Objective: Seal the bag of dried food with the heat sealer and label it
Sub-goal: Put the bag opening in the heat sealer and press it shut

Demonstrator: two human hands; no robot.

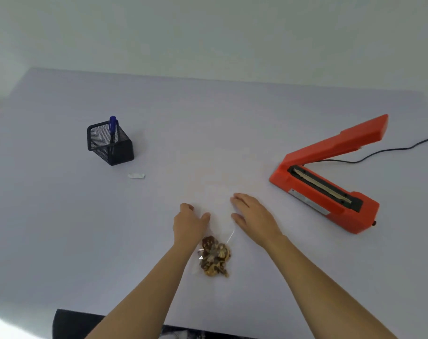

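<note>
A clear plastic bag of dried food (pixel 214 258) lies flat on the pale table, with its brown contents bunched at the near end. Its empty top stretches away from me between my hands. My left hand (pixel 189 222) has curled fingers and its thumb on the bag's left edge. My right hand (pixel 253 215) lies palm down, fingers extended, on the bag's right edge. To the right stands the orange heat sealer (pixel 330 199) with its arm (pixel 342 140) raised open. A small white label (pixel 136 176) lies to the left.
A black mesh pen holder (pixel 111 145) with a blue pen (pixel 113 124) stands at the back left. The sealer's black cord (pixel 391 150) runs off to the right. The table's near edge (pixel 134 314) is close to my body.
</note>
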